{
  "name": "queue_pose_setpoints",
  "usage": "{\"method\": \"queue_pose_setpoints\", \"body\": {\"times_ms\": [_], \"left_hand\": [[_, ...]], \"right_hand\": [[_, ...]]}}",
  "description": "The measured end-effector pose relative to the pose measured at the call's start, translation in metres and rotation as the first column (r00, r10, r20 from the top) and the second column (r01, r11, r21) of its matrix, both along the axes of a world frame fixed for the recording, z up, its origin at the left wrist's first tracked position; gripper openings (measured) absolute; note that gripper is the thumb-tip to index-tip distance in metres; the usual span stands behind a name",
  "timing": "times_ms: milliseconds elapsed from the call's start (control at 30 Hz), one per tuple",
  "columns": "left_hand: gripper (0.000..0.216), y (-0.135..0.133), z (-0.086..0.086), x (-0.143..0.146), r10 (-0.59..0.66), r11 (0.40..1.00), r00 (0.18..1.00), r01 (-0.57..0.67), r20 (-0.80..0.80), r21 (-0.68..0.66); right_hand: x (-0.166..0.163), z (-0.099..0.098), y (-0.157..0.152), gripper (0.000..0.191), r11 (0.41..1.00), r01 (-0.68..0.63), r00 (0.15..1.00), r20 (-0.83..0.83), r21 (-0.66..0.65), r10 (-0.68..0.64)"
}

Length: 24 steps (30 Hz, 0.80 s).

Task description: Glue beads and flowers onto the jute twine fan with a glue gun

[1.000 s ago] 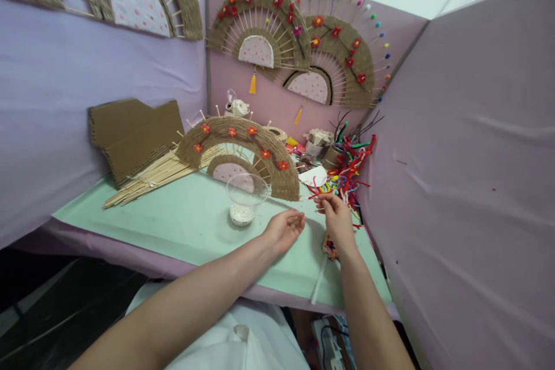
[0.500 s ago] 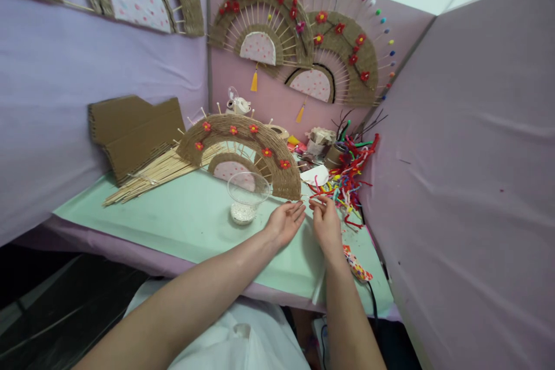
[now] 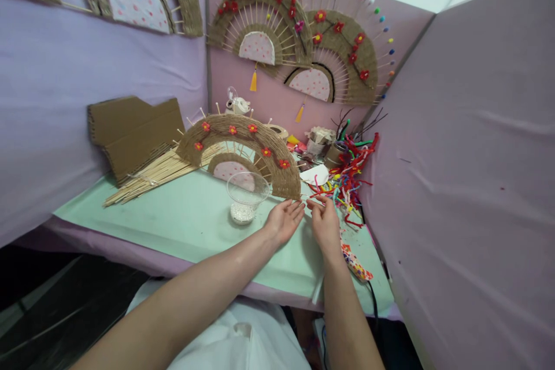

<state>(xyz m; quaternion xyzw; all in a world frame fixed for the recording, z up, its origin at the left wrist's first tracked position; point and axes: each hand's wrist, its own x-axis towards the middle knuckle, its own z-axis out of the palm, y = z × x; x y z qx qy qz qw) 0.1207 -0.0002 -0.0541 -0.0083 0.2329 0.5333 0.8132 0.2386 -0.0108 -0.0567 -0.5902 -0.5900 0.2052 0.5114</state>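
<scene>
My left hand (image 3: 284,222) lies palm up near the right end of a twine-wrapped fan (image 3: 234,121), its fingers extended and slightly curved. Beside it, my right hand (image 3: 325,225) has its thumb and fingers drawn together. A thin pale strand or stick shows by the right fingertips, too fine to identify. The fan leans upright, decorated with red flowers and a brown branch. To the left of my hands stands a transparent plastic cup (image 3: 243,214) with small white beads or grains in its bottom.
Colourful pipe cleaners (image 3: 353,167) pile up at the right. A patterned glue gun (image 3: 358,266) with a black cord lies beside my right forearm. Thin sticks (image 3: 151,176) and brown cardboard (image 3: 134,133) are at the left. Finished fans (image 3: 277,0) hang on the back wall.
My right hand has shifted very slightly to the left, and the view has moved a little. The fan and the cup stay in place.
</scene>
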Motion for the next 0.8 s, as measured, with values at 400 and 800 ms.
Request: {"method": "queue_pose_setpoints", "body": {"times_ms": [400,800], "left_hand": [[0.024,0.019,0.002,0.007,0.097,0.992,0.995,-0.098,-0.007,-0.076],[0.02,0.023,0.002,0.014,0.129,0.988,0.989,-0.134,-0.068,-0.076]], "right_hand": [[0.003,-0.007,0.004,0.027,0.999,-0.027,0.999,-0.029,0.041,0.029],[0.005,-0.011,0.008,0.028,0.998,-0.016,1.0,-0.008,0.067,0.017]]}}
